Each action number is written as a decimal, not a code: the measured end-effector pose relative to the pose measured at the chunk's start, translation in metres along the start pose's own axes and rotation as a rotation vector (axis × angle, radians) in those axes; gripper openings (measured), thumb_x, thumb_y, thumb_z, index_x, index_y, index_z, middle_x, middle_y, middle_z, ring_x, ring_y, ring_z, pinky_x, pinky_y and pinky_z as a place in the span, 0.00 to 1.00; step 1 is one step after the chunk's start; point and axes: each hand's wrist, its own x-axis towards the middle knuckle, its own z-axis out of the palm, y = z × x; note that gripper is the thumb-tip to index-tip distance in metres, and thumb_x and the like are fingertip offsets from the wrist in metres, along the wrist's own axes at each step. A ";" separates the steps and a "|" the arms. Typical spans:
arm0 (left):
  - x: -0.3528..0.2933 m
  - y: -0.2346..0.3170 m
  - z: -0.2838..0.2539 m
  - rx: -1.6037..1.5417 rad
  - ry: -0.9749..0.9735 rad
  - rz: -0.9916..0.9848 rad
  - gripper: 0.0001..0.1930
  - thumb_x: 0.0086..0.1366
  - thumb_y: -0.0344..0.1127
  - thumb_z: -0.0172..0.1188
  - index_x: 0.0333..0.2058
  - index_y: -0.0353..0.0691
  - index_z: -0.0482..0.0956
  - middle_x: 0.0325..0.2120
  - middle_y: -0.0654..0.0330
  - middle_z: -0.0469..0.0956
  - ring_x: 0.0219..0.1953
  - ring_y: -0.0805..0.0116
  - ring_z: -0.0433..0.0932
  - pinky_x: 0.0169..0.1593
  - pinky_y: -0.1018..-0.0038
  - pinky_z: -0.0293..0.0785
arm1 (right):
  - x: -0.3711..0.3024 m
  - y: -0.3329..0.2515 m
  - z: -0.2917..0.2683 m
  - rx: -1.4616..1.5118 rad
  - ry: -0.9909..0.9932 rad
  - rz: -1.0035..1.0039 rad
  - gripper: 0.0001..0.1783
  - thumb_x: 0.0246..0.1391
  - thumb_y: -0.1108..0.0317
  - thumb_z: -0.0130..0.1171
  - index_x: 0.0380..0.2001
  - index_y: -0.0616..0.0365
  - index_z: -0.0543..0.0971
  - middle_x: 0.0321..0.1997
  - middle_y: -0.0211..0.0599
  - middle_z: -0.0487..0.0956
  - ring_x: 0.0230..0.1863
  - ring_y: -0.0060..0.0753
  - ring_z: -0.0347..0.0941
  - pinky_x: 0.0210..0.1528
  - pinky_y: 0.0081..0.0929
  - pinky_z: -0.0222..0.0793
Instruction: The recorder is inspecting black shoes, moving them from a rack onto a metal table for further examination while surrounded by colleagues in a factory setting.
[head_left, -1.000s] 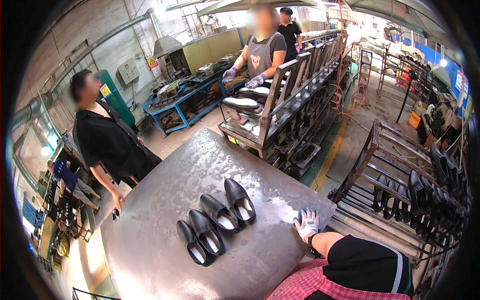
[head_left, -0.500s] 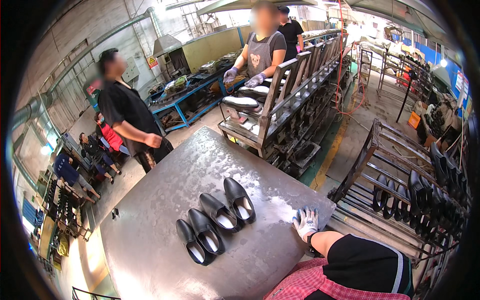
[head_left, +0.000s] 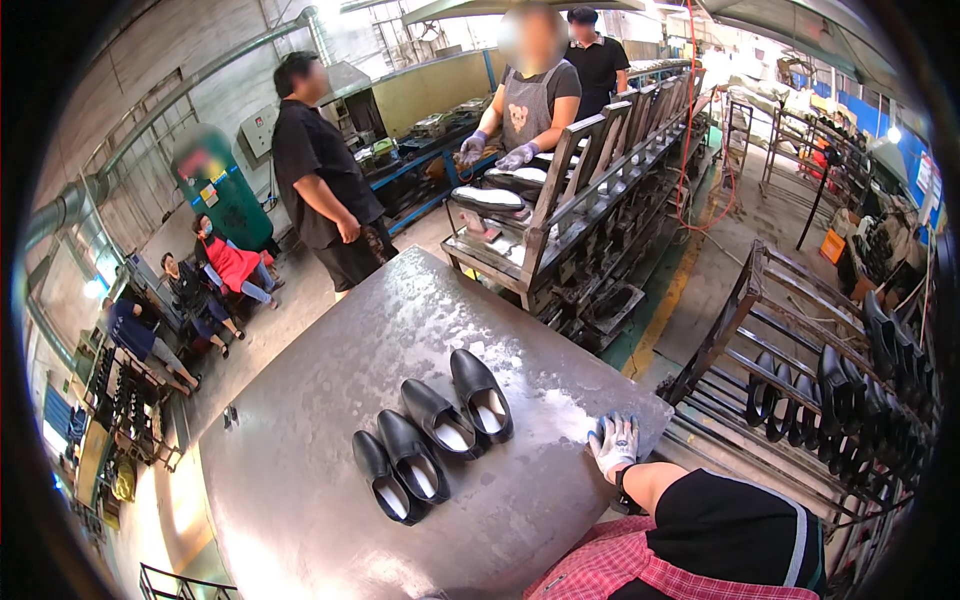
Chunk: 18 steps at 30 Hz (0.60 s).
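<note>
Black shoes [head_left: 405, 450], 4 in a slanted row, sit on metal table [head_left: 300, 470], L of the R hand [head_left: 613, 440] & well apart from it; toes point away, pale insoles [head_left: 424, 478] show in the openings. R hand: gloved, palm down by table corner, fingers fanned a bit, pinching nothing. Just beside it, to L: white powdery patch [head_left: 560, 415]. L hand out of view, so can't tell its state.

Changed in last 1 s or so: person in black [head_left: 325, 170] has moved from far L of the hand to ahead-L, past table's far edge, no longer near the small dark bits [head_left: 234, 412] at table's L edge. 2 seated people [head_left: 232, 265], hidden 1 s ago, now show. Effect on work in hand: nil AFAICT; shoes & R hand match earlier pics.

R of hand: dark rack [head_left: 745, 295] w/ more black footwear [head_left: 835, 390]. Well ahead of it: co-worker's gloved hands [head_left: 517, 157] near white-topped pieces [head_left: 490, 199] on machine line [head_left: 490, 262].
</note>
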 end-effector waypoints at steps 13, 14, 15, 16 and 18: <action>-0.003 0.002 -0.007 -0.017 0.013 0.001 0.27 0.75 0.49 0.45 0.61 0.36 0.74 0.64 0.44 0.72 0.66 0.41 0.70 0.67 0.47 0.66 | 0.000 0.000 -0.004 -0.010 -0.028 0.011 0.37 0.67 0.40 0.47 0.68 0.56 0.71 0.76 0.50 0.64 0.77 0.51 0.55 0.83 0.51 0.33; -0.004 0.001 -0.006 -0.025 0.017 -0.003 0.27 0.75 0.49 0.45 0.61 0.36 0.74 0.64 0.44 0.72 0.66 0.41 0.69 0.67 0.46 0.66 | 0.001 0.000 -0.005 -0.007 -0.046 0.002 0.37 0.67 0.40 0.47 0.68 0.53 0.71 0.76 0.50 0.64 0.78 0.52 0.54 0.82 0.53 0.33; -0.003 0.000 -0.004 -0.034 0.022 -0.014 0.26 0.75 0.49 0.45 0.61 0.36 0.74 0.64 0.44 0.72 0.66 0.41 0.69 0.67 0.46 0.66 | 0.000 0.000 -0.006 -0.016 -0.065 -0.002 0.37 0.67 0.40 0.47 0.68 0.53 0.71 0.76 0.50 0.64 0.78 0.53 0.54 0.82 0.54 0.33; -0.002 0.000 -0.001 -0.041 0.028 -0.057 0.26 0.75 0.49 0.45 0.61 0.36 0.74 0.64 0.44 0.72 0.66 0.41 0.69 0.67 0.46 0.66 | 0.002 -0.001 -0.007 -0.036 -0.076 -0.014 0.36 0.67 0.40 0.48 0.68 0.52 0.72 0.76 0.50 0.64 0.78 0.54 0.54 0.82 0.56 0.33; 0.003 -0.005 0.006 -0.045 0.042 -0.060 0.26 0.75 0.49 0.46 0.61 0.38 0.75 0.64 0.45 0.72 0.66 0.43 0.69 0.66 0.47 0.67 | 0.003 -0.004 -0.009 -0.020 -0.079 0.007 0.37 0.66 0.39 0.47 0.69 0.52 0.71 0.77 0.48 0.64 0.78 0.54 0.54 0.82 0.56 0.33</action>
